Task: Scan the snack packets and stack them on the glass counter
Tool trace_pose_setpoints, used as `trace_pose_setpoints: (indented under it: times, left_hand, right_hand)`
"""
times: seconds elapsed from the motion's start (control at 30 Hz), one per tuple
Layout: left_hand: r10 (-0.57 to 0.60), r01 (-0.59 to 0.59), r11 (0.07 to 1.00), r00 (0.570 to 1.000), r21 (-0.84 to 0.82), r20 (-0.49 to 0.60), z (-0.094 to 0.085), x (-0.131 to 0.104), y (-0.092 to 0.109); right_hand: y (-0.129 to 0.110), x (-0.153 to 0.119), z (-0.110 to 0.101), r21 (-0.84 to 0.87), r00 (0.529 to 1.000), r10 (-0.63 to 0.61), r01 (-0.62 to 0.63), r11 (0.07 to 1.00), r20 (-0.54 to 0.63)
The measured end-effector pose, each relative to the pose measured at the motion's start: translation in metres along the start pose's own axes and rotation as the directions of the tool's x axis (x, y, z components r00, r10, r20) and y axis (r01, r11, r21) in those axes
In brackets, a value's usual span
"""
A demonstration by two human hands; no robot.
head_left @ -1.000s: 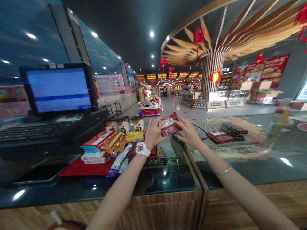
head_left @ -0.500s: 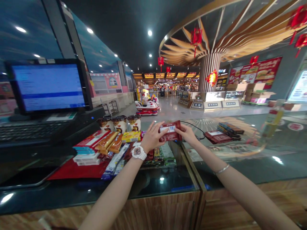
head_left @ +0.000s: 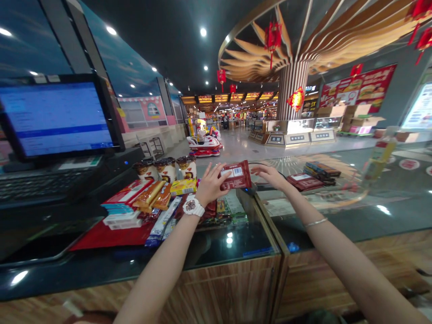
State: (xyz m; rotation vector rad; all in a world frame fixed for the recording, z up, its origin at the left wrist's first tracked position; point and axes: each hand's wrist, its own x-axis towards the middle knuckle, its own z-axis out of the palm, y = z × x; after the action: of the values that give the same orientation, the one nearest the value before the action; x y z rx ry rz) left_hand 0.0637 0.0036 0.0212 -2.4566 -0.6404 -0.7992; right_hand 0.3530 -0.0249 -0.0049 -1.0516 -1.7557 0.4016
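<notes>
Between the thumb and fingers of my left hand [head_left: 211,184] is a dark red snack packet [head_left: 235,175], its white barcode label facing me. My right hand [head_left: 268,174] is just right of the packet, fingers apart and stretched out, with nothing in it. Below and left of my left hand lie blue-and-white sachets [head_left: 164,220], orange wrapped bars [head_left: 153,196] and a yellow box [head_left: 183,186]. Three lidded cups [head_left: 166,169] stand behind them. More dark red packets [head_left: 304,181] lie on the glass counter to the right.
A monitor [head_left: 60,119] and keyboard [head_left: 25,184] stand at the left. Red-and-blue boxes [head_left: 124,196] rest above a red sheet [head_left: 101,238]. Dark bars [head_left: 322,170] lie at the right, near a clear bottle [head_left: 381,155]. A black cable runs behind the packet.
My right hand has let go of the snack packet and moved a little right. My left hand still holds the packet. The camera view has shifted slightly.
</notes>
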Motion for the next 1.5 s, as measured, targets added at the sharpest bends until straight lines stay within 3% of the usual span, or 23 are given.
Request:
trace_pose_setpoints:
  times: [0.13, 0.27, 0.37, 0.8, 1.07, 1.33, 1.5]
  left_hand:
    - [-0.015, 0.015, 1.000, 1.000, 0.001, 0.004, -0.004, -0.001, -0.003]
    - [-0.033, 0.033, 0.999, 0.999, -0.019, -0.014, -0.005, -0.001, -0.004]
    - [-0.040, 0.039, 0.999, 0.999, -0.019, -0.025, -0.005, -0.001, -0.005]
    - [-0.080, 0.080, 0.997, 0.997, 0.013, -0.007, -0.006, -0.004, -0.010]
    - [-0.168, 0.171, 0.983, 0.984, 0.063, -0.054, -0.013, -0.006, -0.017]
    - [-0.260, 0.272, 0.959, 0.956, 0.077, -0.139, -0.016, -0.008, -0.024]
    - [-0.318, 0.339, 0.938, 0.923, 0.070, -0.215, -0.017, -0.009, -0.029]
  right_hand:
    - [0.012, -0.006, -0.010, -0.315, 0.977, 0.080, -0.014, 0.949, 0.197]
    - [0.019, -0.011, -0.009, -0.436, 0.920, 0.213, -0.051, 0.898, 0.330]
    - [0.020, -0.013, -0.007, -0.475, 0.898, 0.252, -0.055, 0.878, 0.362]
    - [0.025, -0.014, 0.011, -0.659, 0.946, 0.182, 0.044, 0.751, 0.270]
    - [0.009, -0.016, 0.010, -0.730, 0.958, 0.110, 0.125, 0.672, 0.265]
    - [-0.028, -0.016, 0.011, -0.661, 0.978, -0.189, 0.203, 0.722, 0.094]
    - [-0.040, -0.021, 0.013, -0.614, 0.984, -0.178, 0.128, 0.779, -0.021]
